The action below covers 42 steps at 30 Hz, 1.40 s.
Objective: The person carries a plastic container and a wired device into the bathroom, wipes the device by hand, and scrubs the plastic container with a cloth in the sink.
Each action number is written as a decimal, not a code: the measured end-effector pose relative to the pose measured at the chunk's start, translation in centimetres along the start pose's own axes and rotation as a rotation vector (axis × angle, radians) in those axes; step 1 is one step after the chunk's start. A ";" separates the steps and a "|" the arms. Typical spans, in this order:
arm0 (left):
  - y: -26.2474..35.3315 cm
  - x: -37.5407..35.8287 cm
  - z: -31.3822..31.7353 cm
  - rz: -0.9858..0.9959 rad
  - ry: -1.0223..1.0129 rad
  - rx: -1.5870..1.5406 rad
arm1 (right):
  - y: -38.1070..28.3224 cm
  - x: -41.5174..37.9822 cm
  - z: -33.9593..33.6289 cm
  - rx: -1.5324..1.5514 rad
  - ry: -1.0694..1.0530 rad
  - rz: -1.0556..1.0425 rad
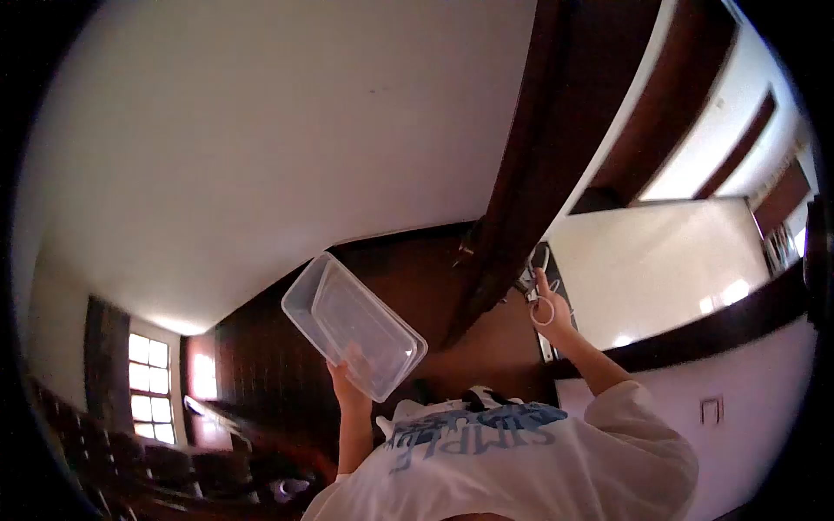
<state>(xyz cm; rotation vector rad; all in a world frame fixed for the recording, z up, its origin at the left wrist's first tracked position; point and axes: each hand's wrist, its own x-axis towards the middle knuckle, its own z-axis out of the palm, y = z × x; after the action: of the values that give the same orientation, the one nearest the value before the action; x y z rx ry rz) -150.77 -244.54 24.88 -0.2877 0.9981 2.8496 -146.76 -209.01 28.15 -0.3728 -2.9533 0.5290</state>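
My left hand [349, 379] grips a clear plastic container [356, 321] by its lower side. The container is tilted, and I see nothing inside it. On the right, my right hand [552, 314] is closed at the edge of a doorway, close to a dark wooden door [543, 148]. White loops [542, 311], like a cord or ring, show at its fingers, and something small and metallic lies just beyond them. What exactly the fingers hold is too small and blurred to tell.
A pale wall [287, 122] rises ahead and to the left. Past the doorway is a bright, pale surface [651, 260]. A brown floor [417, 278] lies between my hands. At the far left are a window [150, 382] and dark wooden furniture [165, 464].
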 end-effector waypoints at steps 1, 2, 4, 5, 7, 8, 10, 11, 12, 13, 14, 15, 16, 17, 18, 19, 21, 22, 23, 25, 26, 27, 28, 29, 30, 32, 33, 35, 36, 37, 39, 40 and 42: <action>-0.6 0.5 0.6 -0.034 -0.028 0.001 | 0.2 -0.8 -0.4 0.030 -0.001 0.011; -1.4 0.8 0.9 -0.075 -0.062 -0.029 | 0.2 -1.8 -0.9 0.027 0.028 0.022; -3.1 0.1 0.7 -0.143 -0.133 -0.058 | 2.1 -4.3 -0.4 0.001 0.065 0.079; -3.2 0.5 0.7 -0.201 -0.113 -0.055 | 2.3 -5.0 -0.6 -0.014 0.072 0.113; -3.0 0.4 1.6 -0.310 -0.142 -0.035 | 1.3 -8.0 -1.4 0.088 0.230 0.067; -3.1 -0.2 2.3 -0.312 -0.104 0.042 | 1.5 -9.8 -1.0 0.163 0.353 0.019; -4.5 -0.5 2.1 -0.364 -0.127 0.148 | 1.7 -14.0 -0.8 0.115 0.360 0.288; -5.4 -0.4 0.8 -0.278 -0.278 0.224 | 1.2 -16.2 -2.1 0.119 0.342 0.458; -5.2 -0.5 1.0 -0.256 -0.371 0.263 | 0.9 -17.4 -1.9 0.084 0.417 0.578; -5.0 -0.5 1.2 -0.228 -0.462 0.298 | 1.1 -19.4 -2.2 0.045 0.495 0.695; -4.2 -1.0 2.5 -0.354 -0.354 0.234 | 1.7 -21.7 -2.5 0.132 0.572 0.719; -4.7 -2.0 2.6 -0.463 -0.233 0.177 | 1.6 -23.3 -4.1 0.098 0.534 0.925; -4.9 -3.3 3.0 -0.497 -0.261 0.194 | 2.3 -25.3 -5.3 0.096 0.552 0.969; -4.6 -3.7 3.2 -0.494 -0.223 0.225 | 2.4 -26.6 -6.1 0.069 0.602 1.015; -4.1 -3.6 3.0 -0.480 -0.181 0.252 | 2.3 -27.6 -6.7 0.041 0.650 1.051; -3.8 -3.3 2.5 -0.499 -0.200 0.267 | 2.1 -28.4 -7.1 0.014 0.696 1.084; -5.5 -3.8 2.7 -0.592 -0.208 0.218 | 3.7 -30.3 -8.9 -0.029 0.777 1.137; -5.5 -4.0 2.7 -0.610 -0.224 0.225 | 4.2 -30.6 -9.2 -0.096 0.693 1.215; -5.7 -4.4 3.1 -0.623 -0.252 0.269 | 4.9 -31.1 -9.4 -0.158 0.601 1.292; -5.6 -4.4 3.0 -0.642 -0.284 0.320 | 7.1 -31.9 -8.8 -0.188 0.576 1.294; -5.9 -3.6 2.3 -0.598 -0.309 0.364 | 8.2 -32.1 -8.4 -0.221 0.551 1.274; -6.8 -3.2 2.2 -0.551 -0.336 0.413 | 9.9 -32.4 -8.1 -0.218 0.554 1.288; -6.7 -2.9 2.9 -0.561 -0.346 0.416 | 10.7 -32.2 -8.0 -0.201 0.560 1.315; -6.3 -2.6 3.9 -0.623 -0.374 0.364 | 11.3 -31.9 -7.7 -0.182 0.570 1.338; -6.2 -2.3 4.4 -0.685 -0.396 0.310 | 12.0 -31.6 -7.2 -0.184 0.575 1.344; -8.1 2.6 0.7 -0.604 -0.637 0.389 | 13.0 -31.2 -6.8 -0.159 0.640 1.341; -7.9 2.8 1.4 -0.558 -0.761 0.432 | 12.8 -30.8 -6.7 -0.161 0.648 1.346; -7.3 2.9 2.6 -0.656 -0.593 0.343 | 12.7 -30.5 -6.6 -0.208 0.668 1.425; -6.8 2.3 4.6 -0.793 -0.302 0.215 | 12.7 -30.2 -6.7 -0.192 0.676 1.420; -7.2 2.0 6.2 -0.800 -0.310 0.221 | 13.2 -29.7 -6.8 -0.191 0.680 1.432; -6.3 2.2 7.8 -0.686 -0.384 0.300 | 11.9 -28.8 -7.1 -0.185 0.739 1.384; -6.3 2.8 7.9 -0.700 -0.395 0.307 | 11.6 -28.6 -7.2 -0.187 0.744 1.403; -7.4 4.5 7.1 -0.482 -0.464 0.610 | 11.9 -27.9 -7.3 -0.227 0.757 1.376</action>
<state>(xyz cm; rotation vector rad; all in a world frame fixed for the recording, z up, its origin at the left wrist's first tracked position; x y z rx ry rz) -154.99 -234.15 24.82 0.1662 1.3806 1.9393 -116.10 -203.13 28.70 -2.0513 -1.6463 0.0488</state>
